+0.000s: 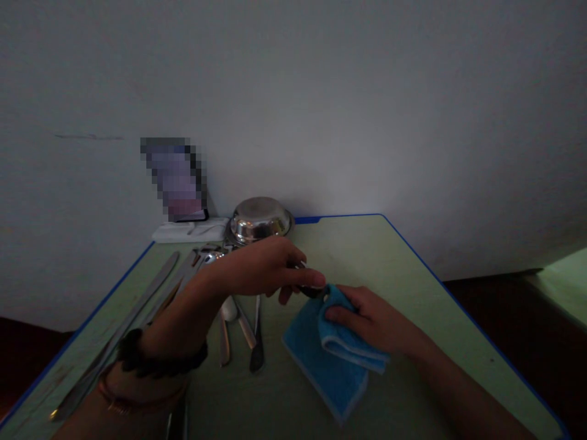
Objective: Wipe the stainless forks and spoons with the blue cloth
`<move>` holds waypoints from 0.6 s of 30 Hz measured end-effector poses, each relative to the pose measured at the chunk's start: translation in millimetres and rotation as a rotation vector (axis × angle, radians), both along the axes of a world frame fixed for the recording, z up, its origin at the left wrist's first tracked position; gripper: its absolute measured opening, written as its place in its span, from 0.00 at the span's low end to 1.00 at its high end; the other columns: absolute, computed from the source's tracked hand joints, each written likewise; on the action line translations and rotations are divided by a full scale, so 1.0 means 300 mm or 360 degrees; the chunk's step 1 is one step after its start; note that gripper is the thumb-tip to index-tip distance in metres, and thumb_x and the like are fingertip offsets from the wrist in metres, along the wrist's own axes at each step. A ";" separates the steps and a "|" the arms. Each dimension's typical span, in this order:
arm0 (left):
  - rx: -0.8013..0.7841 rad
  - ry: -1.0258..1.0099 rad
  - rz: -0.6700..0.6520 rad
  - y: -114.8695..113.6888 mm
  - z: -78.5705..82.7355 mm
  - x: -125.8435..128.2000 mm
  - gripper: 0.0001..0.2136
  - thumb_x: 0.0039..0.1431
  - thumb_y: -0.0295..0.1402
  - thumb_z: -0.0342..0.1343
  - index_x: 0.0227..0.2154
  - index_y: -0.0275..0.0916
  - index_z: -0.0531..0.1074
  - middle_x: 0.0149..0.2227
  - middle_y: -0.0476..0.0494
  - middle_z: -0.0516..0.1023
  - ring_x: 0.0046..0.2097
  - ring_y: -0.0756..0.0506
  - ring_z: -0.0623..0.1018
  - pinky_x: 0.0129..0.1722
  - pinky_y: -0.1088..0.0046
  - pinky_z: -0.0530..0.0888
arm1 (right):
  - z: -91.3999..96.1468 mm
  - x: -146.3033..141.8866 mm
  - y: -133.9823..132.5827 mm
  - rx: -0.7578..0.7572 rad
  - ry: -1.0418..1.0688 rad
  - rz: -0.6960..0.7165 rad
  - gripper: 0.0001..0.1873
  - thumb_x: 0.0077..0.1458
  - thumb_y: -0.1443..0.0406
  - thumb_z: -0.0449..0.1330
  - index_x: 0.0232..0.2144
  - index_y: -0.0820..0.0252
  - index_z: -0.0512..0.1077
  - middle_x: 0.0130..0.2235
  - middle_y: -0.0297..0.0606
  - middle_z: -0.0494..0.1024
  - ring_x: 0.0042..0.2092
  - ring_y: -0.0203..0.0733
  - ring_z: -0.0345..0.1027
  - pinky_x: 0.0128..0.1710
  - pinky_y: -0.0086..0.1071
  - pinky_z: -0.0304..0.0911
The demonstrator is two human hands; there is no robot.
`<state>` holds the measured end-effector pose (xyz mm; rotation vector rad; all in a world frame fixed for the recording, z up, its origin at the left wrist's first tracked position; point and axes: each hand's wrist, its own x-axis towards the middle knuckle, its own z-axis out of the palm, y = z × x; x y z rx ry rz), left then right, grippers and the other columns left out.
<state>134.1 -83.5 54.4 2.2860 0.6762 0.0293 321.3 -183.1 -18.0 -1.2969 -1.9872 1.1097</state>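
My left hand [268, 266] is closed on a small shiny metal utensil [312, 291], its thumb pressed along the top; most of the piece is hidden, so its exact kind cannot be told. To the right of it, my right hand [362, 315] grips a blue cloth [332, 366] with pale edges. The folded upper part of the cloth meets the end of the utensil, and the lower part hangs down over the table. Below my left wrist lie several pieces of cutlery [247, 330] with their handles toward me, partly covered by the forearm.
An upturned metal bowl [261, 220] stands at the back by the wall. Left of it, a blurred-out phone-like screen [177, 180] leans above a white flat object [188, 231]. Long metal utensils [123, 327] lie along the left side of the green, blue-edged table [403, 275].
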 end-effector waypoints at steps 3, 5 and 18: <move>0.0024 -0.0044 0.0140 0.020 0.035 -0.052 0.21 0.55 0.47 0.47 0.19 0.36 0.71 0.15 0.51 0.70 0.19 0.54 0.69 0.19 0.81 0.63 | 0.046 0.006 0.043 0.0017 -0.0051 0.0019 0.17 0.57 0.54 0.48 0.32 0.61 0.64 0.28 0.32 0.67 0.29 0.33 0.61 0.28 0.26 0.58; 0.0077 -0.0110 0.0282 0.024 0.060 -0.082 0.20 0.57 0.47 0.45 0.23 0.36 0.71 0.17 0.51 0.70 0.20 0.53 0.69 0.19 0.80 0.63 | 0.115 0.006 0.089 0.0090 -0.0208 0.0049 0.17 0.57 0.53 0.47 0.31 0.61 0.64 0.28 0.32 0.68 0.29 0.33 0.61 0.27 0.27 0.57; 0.0998 -0.0336 0.0249 -0.018 0.158 -0.161 0.11 0.54 0.42 0.54 0.32 0.38 0.68 0.31 0.49 0.70 0.31 0.51 0.70 0.30 0.77 0.65 | 0.419 -0.038 0.208 0.0120 -0.0324 0.0382 0.14 0.56 0.55 0.51 0.33 0.60 0.69 0.28 0.31 0.71 0.28 0.32 0.64 0.26 0.24 0.60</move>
